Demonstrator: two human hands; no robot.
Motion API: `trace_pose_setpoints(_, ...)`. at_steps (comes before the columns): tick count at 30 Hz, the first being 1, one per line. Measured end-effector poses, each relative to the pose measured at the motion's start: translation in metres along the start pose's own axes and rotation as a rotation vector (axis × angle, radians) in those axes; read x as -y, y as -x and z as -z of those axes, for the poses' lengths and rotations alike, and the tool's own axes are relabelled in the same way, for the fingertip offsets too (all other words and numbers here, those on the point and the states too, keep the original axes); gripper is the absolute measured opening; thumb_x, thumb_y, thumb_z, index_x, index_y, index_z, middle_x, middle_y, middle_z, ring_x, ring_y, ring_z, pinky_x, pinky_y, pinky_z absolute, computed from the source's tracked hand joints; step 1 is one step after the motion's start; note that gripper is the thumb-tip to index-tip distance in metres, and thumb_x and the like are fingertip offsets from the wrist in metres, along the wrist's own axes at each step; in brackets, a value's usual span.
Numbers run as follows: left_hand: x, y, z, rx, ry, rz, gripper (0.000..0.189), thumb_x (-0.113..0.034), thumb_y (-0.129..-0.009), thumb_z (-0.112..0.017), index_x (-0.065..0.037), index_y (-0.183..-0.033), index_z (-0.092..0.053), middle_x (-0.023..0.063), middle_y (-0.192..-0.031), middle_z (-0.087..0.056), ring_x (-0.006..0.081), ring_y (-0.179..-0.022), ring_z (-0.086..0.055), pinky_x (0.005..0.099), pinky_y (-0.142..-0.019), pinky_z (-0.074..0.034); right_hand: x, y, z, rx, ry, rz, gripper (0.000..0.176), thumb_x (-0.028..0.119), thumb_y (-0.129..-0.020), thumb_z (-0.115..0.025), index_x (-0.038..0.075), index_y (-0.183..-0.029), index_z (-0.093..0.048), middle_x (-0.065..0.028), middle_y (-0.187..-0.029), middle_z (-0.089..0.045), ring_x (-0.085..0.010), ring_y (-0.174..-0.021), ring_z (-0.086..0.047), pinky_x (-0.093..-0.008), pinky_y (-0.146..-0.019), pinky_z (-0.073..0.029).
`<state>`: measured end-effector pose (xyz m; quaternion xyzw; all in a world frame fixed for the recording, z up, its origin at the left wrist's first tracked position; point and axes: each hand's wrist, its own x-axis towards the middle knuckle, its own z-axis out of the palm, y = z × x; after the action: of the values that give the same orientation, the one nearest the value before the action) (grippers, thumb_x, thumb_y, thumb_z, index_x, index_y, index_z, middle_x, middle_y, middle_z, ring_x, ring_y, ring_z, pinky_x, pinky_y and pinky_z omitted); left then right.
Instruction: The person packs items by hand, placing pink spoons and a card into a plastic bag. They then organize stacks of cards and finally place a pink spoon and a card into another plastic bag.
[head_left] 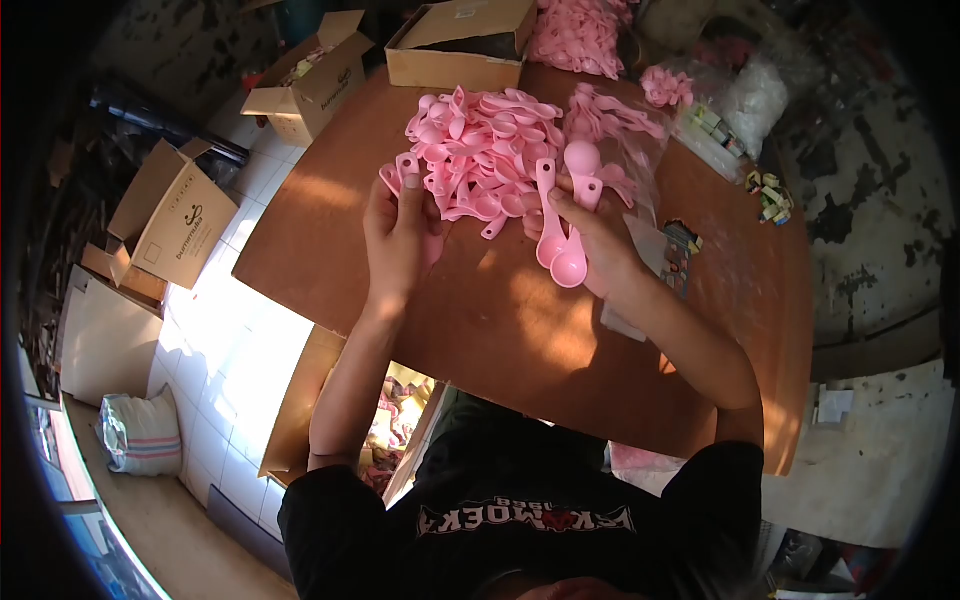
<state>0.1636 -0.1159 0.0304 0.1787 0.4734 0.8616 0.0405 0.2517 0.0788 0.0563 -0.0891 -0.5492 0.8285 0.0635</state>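
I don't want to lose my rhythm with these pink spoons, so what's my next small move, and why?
Probably carry the small spoon in your left hand over to the larger spoons bunched in your right hand. The right hand already holds a few together, while the left holds one apart at the edge of the spoon pile.

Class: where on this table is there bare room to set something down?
Bare tabletop lies between the forearms, below the left hand and the right hand, both gripping spoons. More lies left of the left hand and right of the right forearm. The far half is crowded: spoon pile, cardboard box, bags.
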Motion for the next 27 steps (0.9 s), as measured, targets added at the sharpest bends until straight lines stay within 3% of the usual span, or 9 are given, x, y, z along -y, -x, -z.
trace_pose_setpoints(3,0.012,-0.053,0.008,-0.028,-0.188,0.064,0.013,-0.013,-0.099,-0.046,-0.005,-0.102,-0.056,-0.0022,-0.076,-0.055,0.0059,-0.065,-0.048,0.0230,-0.060,-0.041,0.029,-0.058,0.005,-0.035,0.161,0.167,0.029,0.012,-0.096,-0.054,-0.001,-0.122,-0.055,-0.0113,-0.095,-0.067,-0.0185,-0.074,-0.067,-0.0311,-0.069,-0.058)
trace_pose_setpoints(6,0.025,-0.104,0.004,0.026,-0.386,-0.005,0.017,-0.010,-0.090,-0.050,-0.002,-0.103,-0.058,0.0058,-0.081,-0.060,0.0131,-0.071,-0.056,0.0285,-0.065,-0.046,0.045,-0.128,0.014,-0.062,0.736,0.425,0.026,0.013,-0.093,-0.058,-0.004,-0.113,-0.063,-0.0109,-0.092,-0.069,-0.0178,-0.077,-0.068,-0.0302,-0.064,-0.053)
trace_pose_setpoints(8,0.030,-0.133,-0.013,0.022,-0.892,-0.317,0.018,-0.006,-0.080,-0.056,0.001,-0.096,-0.059,0.0205,-0.082,-0.064,0.0330,-0.075,-0.064,0.0412,-0.070,-0.050,0.042,-0.169,0.014,-0.139,0.926,0.460,0.024,0.017,-0.091,-0.060,-0.002,-0.103,-0.066,-0.0142,-0.086,-0.070,-0.0215,-0.075,-0.069,-0.0350,-0.065,-0.053)
trace_pose_setpoints(11,0.060,-0.177,-0.020,0.160,-1.166,-0.393,0.022,-0.007,-0.076,-0.057,0.001,-0.096,-0.062,0.0282,-0.090,-0.064,0.0444,-0.088,-0.063,0.0473,-0.079,-0.050,0.027,-0.211,0.013,-0.243,1.272,0.469,0.024,0.022,-0.086,-0.062,0.001,-0.095,-0.071,-0.0197,-0.083,-0.069,-0.0302,-0.076,-0.068,-0.0425,-0.069,-0.052)
trace_pose_setpoints(15,0.080,-0.186,-0.029,0.265,-1.343,-0.429,0.022,-0.008,-0.076,-0.060,0.000,-0.096,-0.063,0.0259,-0.091,-0.065,0.0428,-0.089,-0.064,0.0474,-0.081,-0.051,0.026,-0.209,-0.001,-0.279,1.644,0.384,0.024,0.022,-0.078,-0.066,0.008,-0.097,-0.072,-0.0224,-0.087,-0.068,-0.0378,-0.085,-0.067,-0.0466,-0.075,-0.053)
trace_pose_setpoints(17,0.091,-0.189,-0.029,0.279,-1.521,-0.303,0.039,-0.014,-0.076,-0.062,-0.001,-0.113,-0.060,0.0259,-0.094,-0.066,0.0419,-0.090,-0.064,0.0448,-0.081,-0.051,0.027,-0.207,-0.004,-0.270,1.633,0.386,0.025,0.018,-0.074,-0.067,0.007,-0.095,-0.072,-0.0222,-0.087,-0.068,-0.0379,-0.085,-0.067,-0.0475,-0.077,-0.053)
trace_pose_setpoints(20,0.088,-0.179,-0.034,0.248,-1.433,-0.271,0.044,-0.019,-0.076,-0.065,-0.001,-0.116,-0.058,0.0244,-0.096,-0.066,0.0397,-0.092,-0.065,0.0453,-0.082,-0.052,0.025,-0.228,0.015,-0.204,1.636,0.418,0.029,0.021,-0.071,-0.070,0.004,-0.095,-0.071,-0.0227,-0.086,-0.068,-0.0372,-0.083,-0.068,-0.0451,-0.074,-0.054)
trace_pose_setpoints(23,0.097,-0.182,-0.028,0.189,-1.399,-0.303,0.039,-0.016,-0.076,-0.062,0.001,-0.110,-0.057,0.0250,-0.108,-0.062,0.0412,-0.100,-0.061,0.0478,-0.085,-0.050,0.037,-0.228,0.025,-0.028,1.451,0.298,0.041,0.029,-0.072,-0.078,0.001,-0.100,-0.069,-0.0144,-0.086,-0.070,-0.0256,-0.079,-0.068,-0.0392,-0.072,-0.054)
trace_pose_setpoints(27,0.085,-0.171,-0.018,0.274,-1.289,-0.380,0.046,-0.017,-0.075,-0.064,0.001,-0.116,-0.053,0.0267,-0.112,-0.058,0.0446,-0.105,-0.057,0.0467,-0.087,-0.049,0.085,-0.153,0.015,0.180,1.146,0.306,0.034,0.023,-0.089,-0.066,-0.004,-0.109,-0.064,-0.0080,-0.089,-0.066,-0.0145,-0.075,-0.065,-0.0263,-0.065,-0.053)
